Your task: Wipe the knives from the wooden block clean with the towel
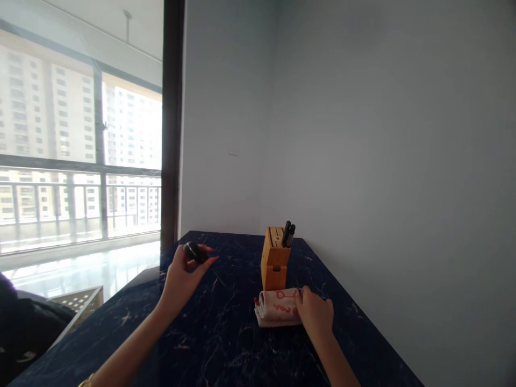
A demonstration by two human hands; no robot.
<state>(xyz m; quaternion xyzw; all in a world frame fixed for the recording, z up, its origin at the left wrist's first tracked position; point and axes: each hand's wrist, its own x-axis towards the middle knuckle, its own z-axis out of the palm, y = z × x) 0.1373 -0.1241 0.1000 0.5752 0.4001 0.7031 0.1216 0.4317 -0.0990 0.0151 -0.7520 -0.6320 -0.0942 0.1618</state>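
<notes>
My left hand (184,271) is raised over the left part of the table, its fingers closed round the black handle of what looks like a knife (195,251). Its blade is hard to make out against the dark tabletop. Over on the right, my right hand (316,310) grips the right end of a folded white cloth (278,309) with red markings, which lies on the table. Just behind the cloth stands a wooden knife block (275,263), upright, with slots in its top. Two black-handled knives (287,235) stick out of its right side.
The dark blue marbled table (226,344) reaches back to a grey wall (387,161), which also runs along its right side. A dark door frame (171,129) and large windows (80,134) are on the left. A dark bundle (28,328) lies low at the left edge.
</notes>
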